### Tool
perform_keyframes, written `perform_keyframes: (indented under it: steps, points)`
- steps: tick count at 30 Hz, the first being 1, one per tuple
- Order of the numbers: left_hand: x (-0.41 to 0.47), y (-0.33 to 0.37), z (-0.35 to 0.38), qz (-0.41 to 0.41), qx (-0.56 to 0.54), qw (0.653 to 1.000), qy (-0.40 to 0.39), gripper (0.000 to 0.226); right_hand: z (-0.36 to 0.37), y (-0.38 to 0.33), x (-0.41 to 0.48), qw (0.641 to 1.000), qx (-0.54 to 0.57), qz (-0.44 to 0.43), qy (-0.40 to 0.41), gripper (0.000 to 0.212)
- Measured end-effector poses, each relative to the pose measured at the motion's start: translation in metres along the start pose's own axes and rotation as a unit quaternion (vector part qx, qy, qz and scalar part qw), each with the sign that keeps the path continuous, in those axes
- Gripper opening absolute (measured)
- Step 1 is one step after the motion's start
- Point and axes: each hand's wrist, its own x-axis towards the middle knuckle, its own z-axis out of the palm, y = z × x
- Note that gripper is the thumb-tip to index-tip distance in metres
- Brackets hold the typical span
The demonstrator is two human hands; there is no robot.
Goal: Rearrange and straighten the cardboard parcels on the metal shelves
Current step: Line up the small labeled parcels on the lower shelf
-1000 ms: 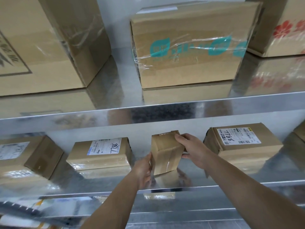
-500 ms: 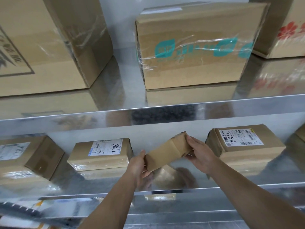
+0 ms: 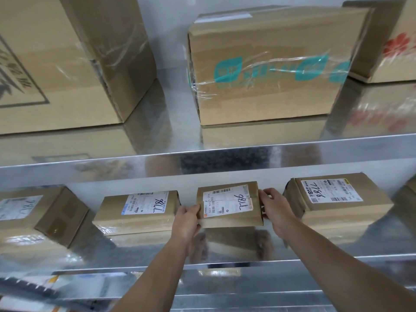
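**Upper shelf** (image 3: 225, 152), 10 to 2 o'clock: large carton (image 3: 56, 64), teal-printed carton (image 3: 265, 70) and red-flowered carton (image 3: 394, 41). Stood apart from one another, with none in hand.

**Lower shelf** (image 3: 225, 263), left to right:

- **At 9 o'clock:** skewed parcel (image 3: 33, 221), label up, turned out of line with the row.
- **At 8 o'clock:** labelled parcel (image 3: 137, 210), flat, roughly square to the shelf front, marked in pen.
- **At 6 o'clock:** held parcel (image 3: 228, 204), label up and level, between its two neighbours and clear of both.
  - Lay on the shelf or just above it; could not be told which.
  - Gripped at its 9 o'clock end by the left hand (image 3: 185, 219), fingers (image 3: 194, 209) curled round the edge.
  - Gripped at its 3 o'clock end by the right hand (image 3: 273, 206), likewise closed over the end.
- **At 4 o'clock:** right parcel (image 3: 333, 201), flat, label up, just beside the right hand.

**Step in hand**, as judged: laying the held parcel into the gap and squaring it to the row.

**Next move**, as judged:

- Called for a small nudge to bring the front edge level with the labelled parcel at 9 o'clock.
- Called then for letting go with both hands together, without dragging the ends.
- Left the skewed parcel as the likeliest one to turn square after that.
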Motion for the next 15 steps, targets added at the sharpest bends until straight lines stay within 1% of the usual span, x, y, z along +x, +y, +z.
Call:
perform_keyframes:
  steps: [2,6,9,13,15]
  points:
    - [0.006,-0.003,-0.001,0.004,0.013,1.000,0.007,0.018,0.001,0.000,0.000,1.000,0.001,0.004,-0.004,0.018]
    - [0.008,-0.003,-0.001,0.014,0.032,0.999,0.014,0.020,0.003,0.001,0.000,0.998,0.035,0.047,-0.014,0.033]
    - [0.004,0.002,0.001,0.010,0.024,1.000,0.014,0.025,0.007,-0.001,-0.003,0.996,0.053,0.070,-0.028,0.038]
    - [0.009,-0.001,0.002,0.005,0.017,1.000,0.018,0.041,0.013,0.002,-0.009,0.994,0.070,0.066,-0.047,0.038]
    - [0.012,-0.003,0.003,0.001,0.009,1.000,0.005,0.047,0.016,0.007,-0.010,0.994,0.070,0.065,-0.052,0.040]
